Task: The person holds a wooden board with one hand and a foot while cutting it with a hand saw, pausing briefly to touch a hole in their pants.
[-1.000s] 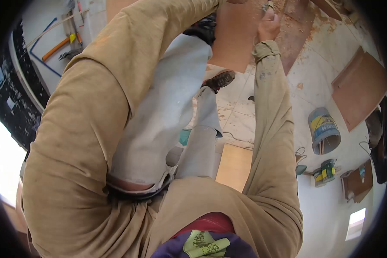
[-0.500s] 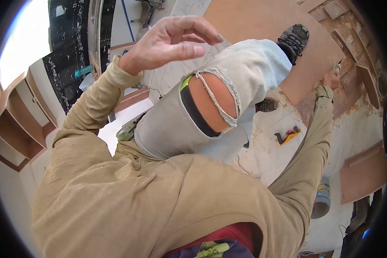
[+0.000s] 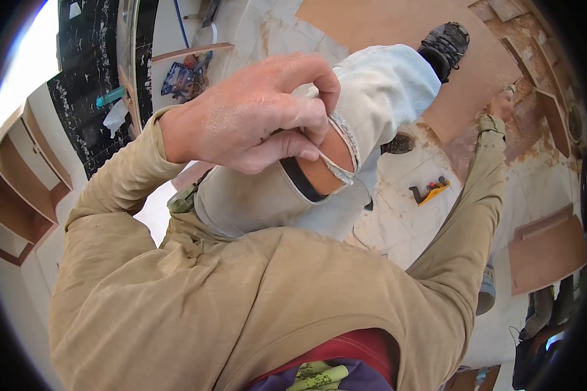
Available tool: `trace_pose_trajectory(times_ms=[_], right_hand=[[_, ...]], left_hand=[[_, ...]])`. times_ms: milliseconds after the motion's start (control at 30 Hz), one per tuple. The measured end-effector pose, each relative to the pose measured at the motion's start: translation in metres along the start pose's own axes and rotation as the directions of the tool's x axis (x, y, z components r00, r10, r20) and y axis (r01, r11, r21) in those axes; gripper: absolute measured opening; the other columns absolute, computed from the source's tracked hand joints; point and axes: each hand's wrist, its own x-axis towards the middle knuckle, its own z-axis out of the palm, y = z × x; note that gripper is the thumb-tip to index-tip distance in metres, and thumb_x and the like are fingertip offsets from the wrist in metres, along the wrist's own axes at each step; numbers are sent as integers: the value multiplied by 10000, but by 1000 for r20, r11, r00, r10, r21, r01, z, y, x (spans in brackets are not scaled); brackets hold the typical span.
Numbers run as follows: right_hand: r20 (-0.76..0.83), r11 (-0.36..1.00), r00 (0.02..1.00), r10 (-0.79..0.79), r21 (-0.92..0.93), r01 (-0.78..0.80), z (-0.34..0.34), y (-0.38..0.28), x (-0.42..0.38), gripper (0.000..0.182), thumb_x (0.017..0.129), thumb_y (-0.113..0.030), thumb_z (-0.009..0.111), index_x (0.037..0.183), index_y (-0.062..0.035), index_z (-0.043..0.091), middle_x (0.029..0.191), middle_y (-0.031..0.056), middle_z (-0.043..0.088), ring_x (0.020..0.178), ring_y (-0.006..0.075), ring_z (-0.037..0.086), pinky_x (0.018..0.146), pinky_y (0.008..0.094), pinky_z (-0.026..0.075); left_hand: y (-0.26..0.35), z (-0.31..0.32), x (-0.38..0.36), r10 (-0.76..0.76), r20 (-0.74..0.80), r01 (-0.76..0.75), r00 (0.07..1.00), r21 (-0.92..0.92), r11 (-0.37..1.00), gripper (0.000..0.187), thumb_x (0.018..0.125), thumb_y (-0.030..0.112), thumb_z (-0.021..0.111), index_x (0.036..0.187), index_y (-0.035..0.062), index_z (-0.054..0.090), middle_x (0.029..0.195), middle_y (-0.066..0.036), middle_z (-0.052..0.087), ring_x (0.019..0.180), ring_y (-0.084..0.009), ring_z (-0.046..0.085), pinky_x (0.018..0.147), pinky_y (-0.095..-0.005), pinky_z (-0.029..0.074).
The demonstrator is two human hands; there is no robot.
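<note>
Just beyond the fingertips of the left hand (image 3: pixel 257 114), in the head view, a frayed strip (image 3: pixel 338 168) is being reached at the torn knee of the pale trousers (image 3: pixel 241 199). The fingers are being held curled toward the thumb, with their tips close together; whether the strip is being clamped between them cannot be told. Below these fingertips, bare skin (image 3: pixel 319 176) and a dark band (image 3: pixel 300 179) are being exposed by the tear. The back of the hand is being turned upward, and pale dust is being carried on it.

Up and to the right of the left fingers, a brown board (image 3: pixel 398 26) is being partly covered by a dark laced shoe (image 3: pixel 445 45). Farther right, well apart from those fingers, a small object (image 3: pixel 512 90) is being held in the right hand (image 3: pixel 500 104); its fingers are being kept closed around it, though its shape is being mostly hidden. Around the right fingers, wooden pieces (image 3: pixel 554 124) and scattered shavings (image 3: pixel 548 153) are being shown.

Between the two hands, but lower than the right fingers, a yellow-and-black tool (image 3: pixel 432 192) is being supported by the tiled floor (image 3: pixel 398 228). Below the right fingers, a brown panel (image 3: pixel 548 251) is being shown, and a bucket (image 3: pixel 487 290) is being partly hidden by the right sleeve (image 3: pixel 466 221). To the left of the left fingers, a blue patterned bag (image 3: pixel 178 83) is being seen beyond the wrist, and a shelving unit (image 3: pixel 19 189) is being seen farther away.
</note>
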Motion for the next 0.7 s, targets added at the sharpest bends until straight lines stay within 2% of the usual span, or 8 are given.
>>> trace_pose_trajectory(times_ms=[33,167,267,400,500,600,633,700], right_hand=[[-4,1000,1000,3,-8,-3,3,3,2,657,958,-463,297,958,68,684,691,200,677,613,321,694,591,431,558],[-29,998,999,-17,-67,15,13,15,25,669,964,-471,293,929,65,692,690,194,680,608,323,694,585,434,557],[-20,999,1000,-17,-44,16,8,9,16,687,967,-480,285,906,66,697,694,200,682,618,331,695,588,435,559],[-35,998,999,-10,-60,8,9,10,16,707,964,-485,283,899,83,700,704,221,680,661,346,707,608,435,566],[-113,979,984,-141,-161,122,23,28,40,716,961,-490,291,926,94,704,755,241,692,720,367,717,663,445,574],[-248,952,944,-216,-268,147,43,48,65,728,956,-496,290,968,102,706,820,262,706,781,385,723,717,457,574],[-202,964,964,-172,-235,123,41,48,60,733,955,-498,288,973,104,705,833,269,706,794,390,723,726,459,573],[-136,983,986,-95,-168,72,35,41,55,730,952,-495,291,994,106,703,887,289,701,859,411,707,777,469,558]], left_hand=[[4,3,3,-18,-79,20,997,29,999,238,759,121,790,859,76,578,941,-74,574,894,-281,597,845,-404,481],[-3,20,23,-26,-191,47,981,109,993,234,806,106,738,889,55,525,826,-62,571,817,-274,576,713,-369,446],[-9,13,29,-55,-140,56,989,3,998,220,801,93,729,883,55,528,793,-69,558,780,-282,568,697,-360,443],[9,6,30,-3,-52,10,999,139,990,194,759,44,720,825,84,542,750,-32,548,727,-275,574,739,-358,418],[20,1,17,-6,116,12,993,-50,999,188,735,33,722,790,102,556,748,-8,560,736,-254,583,763,-359,401],[26,-7,-8,-167,221,146,961,109,983,184,728,39,724,770,114,561,739,4,570,734,-237,587,769,-356,398],[22,-5,-12,-229,159,225,960,44,973,163,724,39,728,805,118,610,732,8,580,732,-239,590,756,-351,398],[20,-4,-11,-213,54,204,976,135,970,190,725,29,720,879,121,656,717,18,581,716,-238,584,743,-350,397]])
